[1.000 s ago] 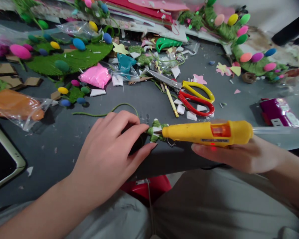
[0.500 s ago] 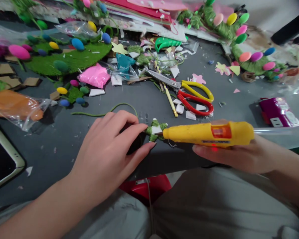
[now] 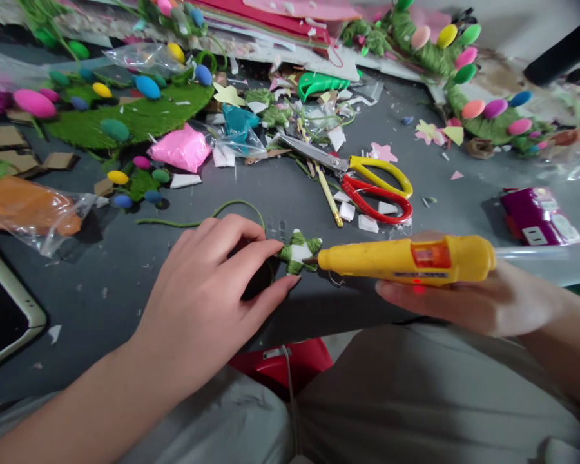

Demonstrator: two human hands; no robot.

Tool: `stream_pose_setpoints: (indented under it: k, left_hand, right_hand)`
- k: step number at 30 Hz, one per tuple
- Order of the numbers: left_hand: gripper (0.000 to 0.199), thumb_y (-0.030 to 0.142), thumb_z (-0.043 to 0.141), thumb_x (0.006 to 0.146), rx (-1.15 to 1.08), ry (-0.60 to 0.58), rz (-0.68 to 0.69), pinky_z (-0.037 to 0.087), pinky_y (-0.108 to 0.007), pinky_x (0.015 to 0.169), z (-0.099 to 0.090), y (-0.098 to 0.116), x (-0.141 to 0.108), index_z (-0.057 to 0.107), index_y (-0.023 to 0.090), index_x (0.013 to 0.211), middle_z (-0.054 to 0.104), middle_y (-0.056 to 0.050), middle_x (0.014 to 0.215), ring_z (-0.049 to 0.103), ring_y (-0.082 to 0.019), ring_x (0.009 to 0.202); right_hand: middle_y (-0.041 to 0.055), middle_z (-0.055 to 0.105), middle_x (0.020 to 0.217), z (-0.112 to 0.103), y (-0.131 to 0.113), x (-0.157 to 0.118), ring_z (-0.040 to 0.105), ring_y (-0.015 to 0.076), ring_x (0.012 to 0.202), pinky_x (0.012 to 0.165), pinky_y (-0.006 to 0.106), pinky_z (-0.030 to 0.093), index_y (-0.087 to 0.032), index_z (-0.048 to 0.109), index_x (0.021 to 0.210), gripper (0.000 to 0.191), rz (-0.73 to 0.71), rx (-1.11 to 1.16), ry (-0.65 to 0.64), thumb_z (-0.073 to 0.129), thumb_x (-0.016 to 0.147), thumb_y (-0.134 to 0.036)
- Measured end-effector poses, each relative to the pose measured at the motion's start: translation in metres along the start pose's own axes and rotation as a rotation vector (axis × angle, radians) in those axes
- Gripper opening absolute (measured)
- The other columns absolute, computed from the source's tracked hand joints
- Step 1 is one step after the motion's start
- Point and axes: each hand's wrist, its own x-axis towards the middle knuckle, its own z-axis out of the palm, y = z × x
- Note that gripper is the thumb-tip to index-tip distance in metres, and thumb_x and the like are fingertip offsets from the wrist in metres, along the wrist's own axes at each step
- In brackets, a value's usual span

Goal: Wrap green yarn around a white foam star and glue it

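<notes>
Between the thumb and index finger of my left hand (image 3: 217, 277) is a small star (image 3: 298, 252), its points wrapped in green yarn and its white middle bare. My right hand (image 3: 444, 303) is wrapped round a yellow hot glue gun (image 3: 381, 260) with a glowing red light. The gun's metal nozzle meets the right side of the star's white middle; whether glue is coming out is too small to tell. A loose strand of green yarn (image 3: 198, 223) curves over the table behind my left hand.
Scissors (image 3: 374, 183) with red and yellow handles and a pencil (image 3: 329, 196) lie beyond the star among white scraps. A phone (image 3: 9, 303) is at the left edge, a purple box (image 3: 541, 217) at the right. Bagged clay (image 3: 181, 148) and a green leaf-shaped piece (image 3: 140, 116) lie behind.
The glue gun's nozzle has shifted slightly relative to the star, toward its right side. My left hand keeps its pinch, and the whole view has drifted a little.
</notes>
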Motion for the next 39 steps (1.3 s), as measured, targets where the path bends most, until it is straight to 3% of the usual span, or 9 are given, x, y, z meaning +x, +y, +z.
stream_pose_setpoints:
  k: [6, 9, 13, 15, 25, 30, 39]
  left_hand:
    - [0.023, 0.035, 0.068, 0.093, 0.002, 0.012, 0.001, 0.051, -0.046, 0.082, 0.0002, 0.0009, 0.0017, 0.071, 0.019, 0.11, 0.067, -0.009, 0.108, 0.065, -0.028, 0.097]
    - [0.024, 0.035, 0.069, 0.093, -0.006, 0.015, 0.003, 0.05, -0.045, 0.082, 0.0002, 0.0008, 0.0018, 0.072, 0.019, 0.111, 0.067, -0.009, 0.108, 0.065, -0.028, 0.097]
    - [0.025, 0.036, 0.069, 0.093, -0.009, 0.021, 0.005, 0.05, -0.045, 0.082, -0.0001, -0.0001, 0.0012, 0.072, 0.019, 0.111, 0.067, -0.009, 0.107, 0.065, -0.028, 0.097]
    - [0.024, 0.035, 0.069, 0.093, -0.01, 0.016, 0.002, 0.05, -0.045, 0.083, -0.0004, 0.0, 0.001, 0.072, 0.019, 0.111, 0.067, -0.009, 0.108, 0.065, -0.028, 0.098]
    - [0.026, 0.036, 0.068, 0.094, -0.018, 0.004, 0.013, 0.05, -0.044, 0.084, 0.0012, 0.0016, 0.0032, 0.072, 0.019, 0.113, 0.066, -0.009, 0.109, 0.064, -0.027, 0.098]
    - [0.026, 0.035, 0.067, 0.094, -0.029, -0.002, 0.03, 0.049, -0.044, 0.083, 0.0005, 0.0012, 0.0025, 0.072, 0.018, 0.114, 0.066, -0.01, 0.109, 0.063, -0.027, 0.098]
    - [0.028, 0.035, 0.067, 0.095, -0.04, 0.002, 0.039, 0.05, -0.045, 0.084, 0.0014, 0.0012, 0.0026, 0.071, 0.017, 0.116, 0.065, -0.01, 0.11, 0.063, -0.028, 0.099]
  right_hand:
    - [-0.003, 0.078, 0.092, -0.002, 0.0017, -0.0025, 0.073, 0.0148, 0.09, 0.087, 0.021, 0.059, -0.024, 0.076, 0.101, 0.015, 0.017, -0.066, -0.038, 0.062, 0.097, -0.026]
    - [-0.0046, 0.075, 0.078, -0.0028, 0.002, -0.0037, 0.073, 0.0158, 0.094, 0.093, 0.023, 0.058, -0.025, 0.074, 0.099, 0.013, 0.022, -0.04, -0.03, 0.062, 0.096, -0.025]
    - [-0.0058, 0.064, 0.058, -0.0036, 0.0021, -0.0037, 0.072, 0.0167, 0.088, 0.083, 0.023, 0.058, -0.026, 0.072, 0.093, 0.01, 0.023, -0.044, -0.005, 0.063, 0.095, -0.024]
    - [-0.005, 0.066, 0.061, -0.0037, 0.0025, -0.0041, 0.071, 0.0162, 0.084, 0.079, 0.024, 0.058, -0.024, 0.072, 0.091, 0.011, 0.039, -0.069, -0.009, 0.062, 0.096, -0.026]
    - [-0.0022, 0.072, 0.069, -0.0037, 0.004, -0.008, 0.074, 0.0207, 0.096, 0.091, 0.031, 0.06, -0.022, 0.075, 0.093, 0.016, 0.014, -0.182, 0.047, 0.062, 0.098, -0.031]
    - [-0.0027, 0.079, 0.09, -0.0029, 0.0052, -0.0073, 0.075, 0.0181, 0.083, 0.086, 0.031, 0.063, -0.024, 0.078, 0.094, 0.022, 0.016, -0.213, 0.082, 0.06, 0.099, -0.037]
    - [-0.0013, 0.078, 0.083, -0.0024, 0.0084, -0.0088, 0.077, 0.0228, 0.087, 0.092, 0.036, 0.066, -0.029, 0.08, 0.092, 0.021, 0.124, -0.13, 0.11, 0.065, 0.093, -0.043]
